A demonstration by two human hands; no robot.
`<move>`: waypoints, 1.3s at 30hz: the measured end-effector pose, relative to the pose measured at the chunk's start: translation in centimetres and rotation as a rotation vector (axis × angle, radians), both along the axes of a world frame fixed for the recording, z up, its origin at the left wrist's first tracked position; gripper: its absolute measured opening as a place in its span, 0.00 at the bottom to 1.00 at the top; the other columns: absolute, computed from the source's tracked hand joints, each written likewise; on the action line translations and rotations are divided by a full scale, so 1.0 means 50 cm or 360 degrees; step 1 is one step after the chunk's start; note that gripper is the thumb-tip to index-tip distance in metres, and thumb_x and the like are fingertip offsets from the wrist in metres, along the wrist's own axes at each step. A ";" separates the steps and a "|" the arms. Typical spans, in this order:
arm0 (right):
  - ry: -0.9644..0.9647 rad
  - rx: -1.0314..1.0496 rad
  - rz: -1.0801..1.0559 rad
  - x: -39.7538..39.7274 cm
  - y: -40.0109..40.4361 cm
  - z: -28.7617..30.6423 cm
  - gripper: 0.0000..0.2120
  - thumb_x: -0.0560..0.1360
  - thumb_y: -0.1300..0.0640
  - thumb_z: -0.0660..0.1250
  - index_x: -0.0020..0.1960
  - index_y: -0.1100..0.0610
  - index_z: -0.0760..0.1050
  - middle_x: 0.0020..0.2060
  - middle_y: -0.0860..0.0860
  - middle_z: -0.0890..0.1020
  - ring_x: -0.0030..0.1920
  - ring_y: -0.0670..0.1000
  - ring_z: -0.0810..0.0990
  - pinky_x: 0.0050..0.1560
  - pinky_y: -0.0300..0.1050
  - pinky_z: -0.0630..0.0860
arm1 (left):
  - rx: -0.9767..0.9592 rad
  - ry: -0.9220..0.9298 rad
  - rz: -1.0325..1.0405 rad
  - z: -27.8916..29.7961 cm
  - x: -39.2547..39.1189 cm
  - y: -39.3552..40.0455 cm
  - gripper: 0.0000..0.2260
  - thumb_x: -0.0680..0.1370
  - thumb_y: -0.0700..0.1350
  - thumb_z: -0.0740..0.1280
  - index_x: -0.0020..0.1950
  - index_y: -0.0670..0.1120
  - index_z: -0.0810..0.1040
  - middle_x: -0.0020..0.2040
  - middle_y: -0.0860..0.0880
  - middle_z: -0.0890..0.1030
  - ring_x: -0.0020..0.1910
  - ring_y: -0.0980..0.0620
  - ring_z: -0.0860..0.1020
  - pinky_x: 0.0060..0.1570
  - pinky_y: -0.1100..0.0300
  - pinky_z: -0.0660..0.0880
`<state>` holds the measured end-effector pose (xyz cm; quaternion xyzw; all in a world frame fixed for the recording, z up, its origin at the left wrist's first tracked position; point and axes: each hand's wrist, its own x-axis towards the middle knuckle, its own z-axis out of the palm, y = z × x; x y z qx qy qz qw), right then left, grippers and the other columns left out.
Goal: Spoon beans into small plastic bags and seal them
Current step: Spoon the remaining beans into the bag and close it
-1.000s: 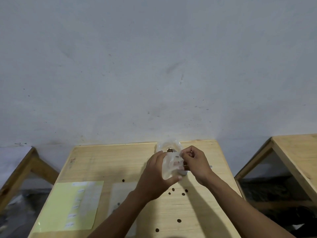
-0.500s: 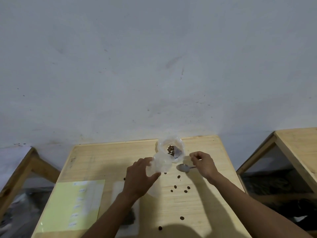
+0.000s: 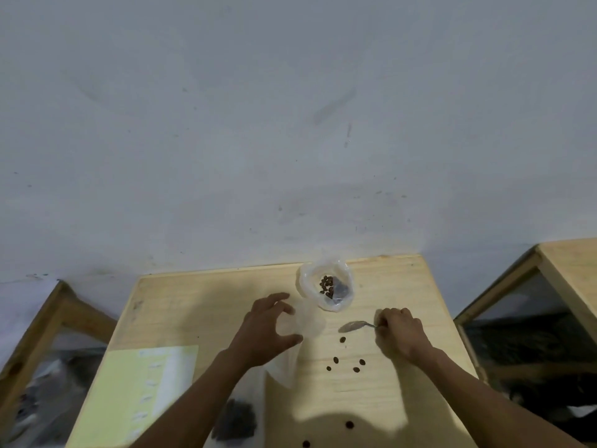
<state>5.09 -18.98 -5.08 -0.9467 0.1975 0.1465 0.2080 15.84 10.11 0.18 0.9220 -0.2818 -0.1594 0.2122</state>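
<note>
Beans (image 3: 328, 285) sit in an open plastic sack (image 3: 326, 287) at the far edge of the table (image 3: 403, 399), with several spilled loose near the spoon (image 3: 355, 326). The right hand (image 3: 400, 333) pinches the spoon's handle; its bowl looks empty. The left hand (image 3: 266, 331) curls around a small clear bag (image 3: 303, 323), apparently unfilled. A filled bag (image 3: 237, 421) lies nearer, so filling and sealing seem to remain. The yellow sheet (image 3: 129, 389) carries labels too blurred to read.
</note>
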 end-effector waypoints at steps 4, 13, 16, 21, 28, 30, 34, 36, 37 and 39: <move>-0.0310 0.0364 -0.0217 0.004 -0.031 0.025 0.09 0.78 0.60 0.58 0.39 0.55 0.70 0.37 0.48 0.78 0.39 0.53 0.75 0.40 0.47 0.71 | -0.0004 -0.0034 -0.0192 0.013 0.037 -0.032 0.26 0.66 0.66 0.68 0.61 0.56 0.73 0.75 0.62 0.61 0.73 0.56 0.59 0.71 0.50 0.63; -0.0313 0.0397 -0.0051 0.062 0.022 0.065 0.11 0.75 0.63 0.58 0.52 0.53 0.76 0.47 0.51 0.76 0.50 0.55 0.77 0.49 0.47 0.72 | 0.0385 -0.0156 -0.0703 0.036 0.114 -0.119 0.24 0.71 0.61 0.70 0.64 0.56 0.71 0.79 0.60 0.47 0.79 0.52 0.45 0.74 0.49 0.56; -0.0069 0.0187 0.0058 0.062 0.030 0.067 0.16 0.75 0.63 0.56 0.58 0.52 0.75 0.52 0.53 0.75 0.52 0.60 0.77 0.49 0.48 0.72 | 0.0484 -0.0154 -0.0790 0.034 0.118 -0.125 0.26 0.71 0.60 0.70 0.66 0.54 0.70 0.80 0.57 0.51 0.79 0.51 0.48 0.75 0.50 0.56; 0.0105 -0.0172 0.0072 0.068 0.019 0.092 0.17 0.77 0.57 0.55 0.60 0.49 0.77 0.54 0.53 0.75 0.52 0.59 0.79 0.49 0.49 0.75 | 0.0440 -0.0126 -0.0771 0.035 0.086 -0.103 0.26 0.73 0.58 0.70 0.68 0.53 0.69 0.80 0.53 0.50 0.78 0.52 0.55 0.73 0.55 0.60; 0.0136 0.0878 -0.0400 0.100 0.034 0.131 0.17 0.73 0.70 0.60 0.58 0.60 0.78 0.37 0.55 0.80 0.27 0.46 0.77 0.28 0.36 0.74 | 0.0285 -0.0021 -0.0752 -0.002 0.033 -0.064 0.25 0.73 0.57 0.70 0.67 0.52 0.69 0.80 0.54 0.39 0.79 0.54 0.47 0.71 0.53 0.65; 0.0050 0.1260 -0.0706 0.098 0.049 0.125 0.15 0.73 0.72 0.61 0.56 0.61 0.76 0.33 0.57 0.78 0.22 0.48 0.76 0.25 0.38 0.74 | 0.0228 0.0000 -0.0731 -0.013 0.020 -0.063 0.24 0.74 0.57 0.70 0.66 0.52 0.69 0.79 0.54 0.35 0.79 0.55 0.43 0.70 0.52 0.67; -0.0291 0.1675 -0.1253 0.090 0.073 0.090 0.09 0.73 0.74 0.65 0.51 0.66 0.77 0.30 0.59 0.79 0.24 0.51 0.76 0.29 0.41 0.76 | 0.0162 0.0002 -0.0680 -0.034 0.000 -0.061 0.23 0.74 0.56 0.69 0.66 0.51 0.68 0.76 0.56 0.30 0.78 0.55 0.41 0.70 0.50 0.67; -0.0395 0.1899 -0.1438 0.085 0.082 0.078 0.08 0.73 0.73 0.65 0.50 0.66 0.78 0.31 0.57 0.80 0.29 0.52 0.77 0.32 0.40 0.77 | 0.0149 0.0000 -0.0655 -0.038 -0.006 -0.062 0.23 0.74 0.56 0.69 0.67 0.51 0.68 0.76 0.56 0.30 0.79 0.54 0.42 0.71 0.51 0.65; -0.0425 0.2015 -0.1516 0.083 0.086 0.074 0.08 0.74 0.73 0.65 0.50 0.65 0.78 0.31 0.57 0.80 0.31 0.52 0.77 0.34 0.39 0.77 | 0.0138 -0.0003 -0.0645 -0.039 -0.009 -0.064 0.24 0.74 0.57 0.69 0.67 0.51 0.68 0.77 0.56 0.31 0.79 0.53 0.43 0.71 0.51 0.65; -0.0474 0.2097 -0.1631 0.081 0.092 0.066 0.07 0.75 0.71 0.65 0.50 0.65 0.79 0.33 0.57 0.81 0.33 0.51 0.77 0.37 0.38 0.78 | 0.0100 -0.0014 -0.0592 -0.038 -0.010 -0.068 0.25 0.74 0.58 0.69 0.67 0.52 0.68 0.78 0.57 0.36 0.78 0.51 0.52 0.69 0.53 0.67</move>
